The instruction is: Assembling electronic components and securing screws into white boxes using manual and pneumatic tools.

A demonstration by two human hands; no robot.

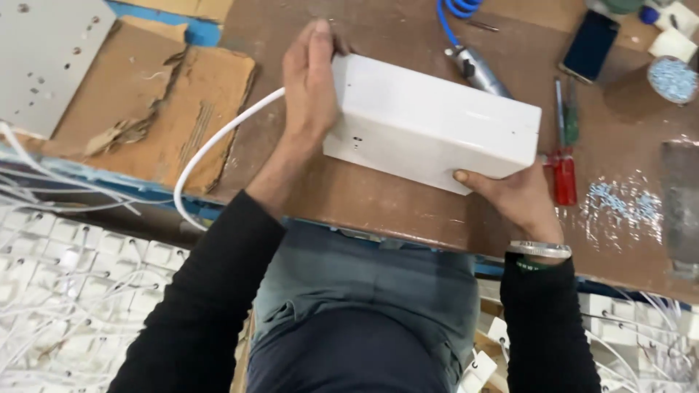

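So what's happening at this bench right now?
A person holds a white rectangular box on a brown workbench with both hands. The left hand grips its left end, where a white cable runs off over the bench edge; the right hand holds its lower right corner. A red-handled screwdriver, an air tool and a phone lie beside it.

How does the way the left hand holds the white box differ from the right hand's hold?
The left hand lies flat over the end of the white box where the white cable leaves; the right hand cups the opposite lower corner from beneath. Only the right wrist wears a metal bracelet. Both sleeves are black.
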